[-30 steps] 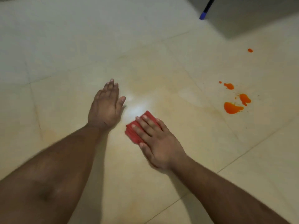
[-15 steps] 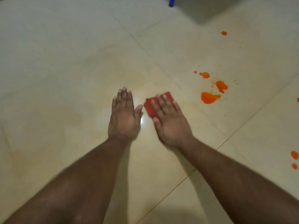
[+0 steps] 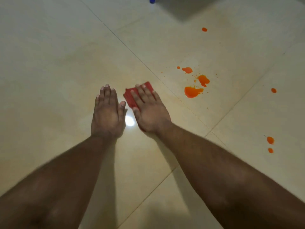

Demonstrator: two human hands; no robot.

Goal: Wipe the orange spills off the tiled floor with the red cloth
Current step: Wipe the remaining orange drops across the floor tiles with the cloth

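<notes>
My right hand (image 3: 151,111) lies flat on the folded red cloth (image 3: 130,98), pressing it to the cream tiled floor (image 3: 57,71); most of the cloth is hidden under the palm. My left hand (image 3: 108,116) rests flat on the floor just left of it, fingers together, holding nothing. A cluster of orange spills (image 3: 192,91) lies to the right of the cloth, with a smaller blob (image 3: 203,80) and another (image 3: 187,69) behind it. Single drops sit farther off (image 3: 204,29), (image 3: 273,90), (image 3: 270,140).
A blue tip of some object (image 3: 152,0) shows at the top edge beside a dark shadowed block (image 3: 189,7). Grout lines cross the floor diagonally. A bright light reflection (image 3: 129,120) shines between my hands.
My right hand has slid the cloth rightward and forward, closer to the orange cluster. The left hand has shifted with it, and the view has turned so more drops show at the right.
</notes>
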